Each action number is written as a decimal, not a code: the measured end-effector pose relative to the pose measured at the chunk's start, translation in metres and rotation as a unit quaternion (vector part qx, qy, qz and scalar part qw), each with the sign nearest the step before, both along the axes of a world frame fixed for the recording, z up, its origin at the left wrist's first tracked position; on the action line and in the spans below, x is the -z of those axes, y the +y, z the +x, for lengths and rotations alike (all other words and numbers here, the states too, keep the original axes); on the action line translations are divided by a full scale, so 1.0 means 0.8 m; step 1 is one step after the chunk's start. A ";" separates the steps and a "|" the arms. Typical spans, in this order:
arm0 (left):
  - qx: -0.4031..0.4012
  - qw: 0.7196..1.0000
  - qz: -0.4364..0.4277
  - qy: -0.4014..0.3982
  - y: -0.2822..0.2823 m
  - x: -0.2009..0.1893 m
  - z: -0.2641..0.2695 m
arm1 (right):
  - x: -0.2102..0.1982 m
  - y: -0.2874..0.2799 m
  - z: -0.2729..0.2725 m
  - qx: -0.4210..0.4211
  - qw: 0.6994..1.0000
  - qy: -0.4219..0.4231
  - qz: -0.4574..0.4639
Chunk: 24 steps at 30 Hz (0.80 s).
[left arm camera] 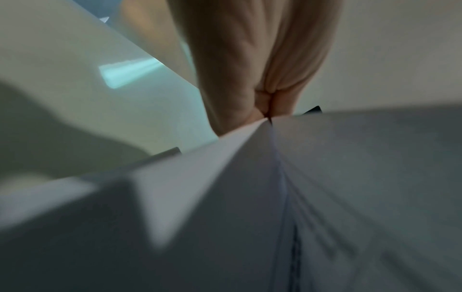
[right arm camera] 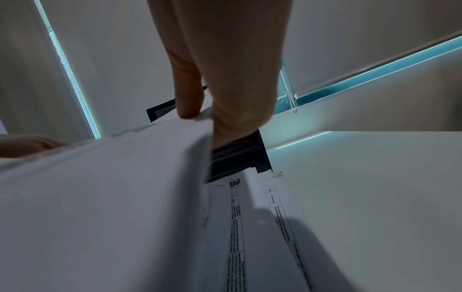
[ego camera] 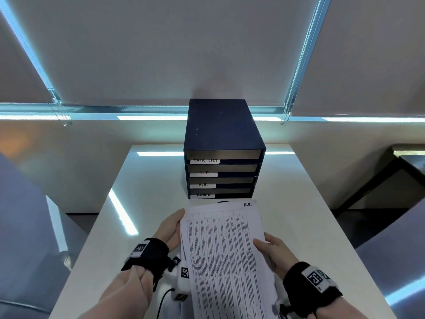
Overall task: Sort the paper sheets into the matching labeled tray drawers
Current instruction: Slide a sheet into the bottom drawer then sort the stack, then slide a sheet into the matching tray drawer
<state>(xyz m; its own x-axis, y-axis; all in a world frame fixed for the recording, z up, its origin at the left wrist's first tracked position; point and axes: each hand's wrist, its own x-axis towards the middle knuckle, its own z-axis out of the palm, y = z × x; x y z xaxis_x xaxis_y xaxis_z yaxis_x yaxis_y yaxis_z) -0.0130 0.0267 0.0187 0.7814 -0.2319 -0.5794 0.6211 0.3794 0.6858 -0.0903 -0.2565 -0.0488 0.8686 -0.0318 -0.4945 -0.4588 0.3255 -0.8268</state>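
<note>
- Held at lower centre of the head view: printed sheet (ego camera: 220, 245) marked "H.R." at its top right corner, raised above the white counter (ego camera: 299, 203).
- Left grip (ego camera: 171, 229) at the sheet's left edge, thumb on top and fingers beneath, pinching it.
- Right grip (ego camera: 271, 252) at the sheet's right edge, thumb over the print, fingers under, likewise pinching.
- Directly beyond the sheet's far edge, at frame centre: dark blue drawer tray (ego camera: 224, 148) on the counter, four drawers labelled from top down TASK LIST, I.T, H.R. (ego camera: 202, 185), ADMIN.
- In the right wrist view, lower centre: more printed sheets (right arm camera: 262, 227) lying on the counter under the raised one, reaching up to the tray's foot.
- Black wrist bands with square markers on both wrists.
</note>
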 end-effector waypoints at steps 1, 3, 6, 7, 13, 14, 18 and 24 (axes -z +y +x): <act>0.000 1.000 0.010 -0.004 -0.001 0.002 0.001 | -0.005 0.001 0.000 0.007 1.000 0.006 -0.002; 0.003 0.999 0.035 -0.012 -0.004 0.002 0.004 | -0.023 0.008 -0.009 0.022 0.999 0.027 -0.003; -0.030 0.998 0.050 -0.021 -0.007 0.000 0.015 | -0.021 0.013 -0.028 -0.001 0.998 0.060 -0.037; -0.035 0.997 0.060 -0.026 -0.008 0.000 0.021 | -0.021 0.016 -0.033 -0.001 0.997 0.058 -0.042; 0.058 0.992 0.109 -0.020 -0.025 0.016 0.028 | -0.024 -0.005 0.021 0.006 0.996 0.088 -0.031; 0.069 0.991 0.109 -0.020 -0.026 0.022 0.027 | -0.034 -0.008 0.033 0.025 0.995 0.092 -0.007; 0.080 0.991 0.111 -0.008 -0.030 0.038 0.032 | -0.030 -0.015 0.098 0.023 0.993 0.110 -0.021; 0.115 0.986 0.118 -0.001 -0.035 0.057 0.050 | -0.026 -0.017 0.193 -0.007 0.991 0.084 -0.100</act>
<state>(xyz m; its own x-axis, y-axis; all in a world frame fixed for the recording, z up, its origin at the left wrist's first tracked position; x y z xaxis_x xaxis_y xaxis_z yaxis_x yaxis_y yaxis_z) 0.0268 -0.0009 -0.0266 0.7254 -0.2627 -0.6362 0.6702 0.0590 0.7398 0.0641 -0.2698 -0.0281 0.7757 -0.1320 -0.6171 -0.5985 0.1560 -0.7858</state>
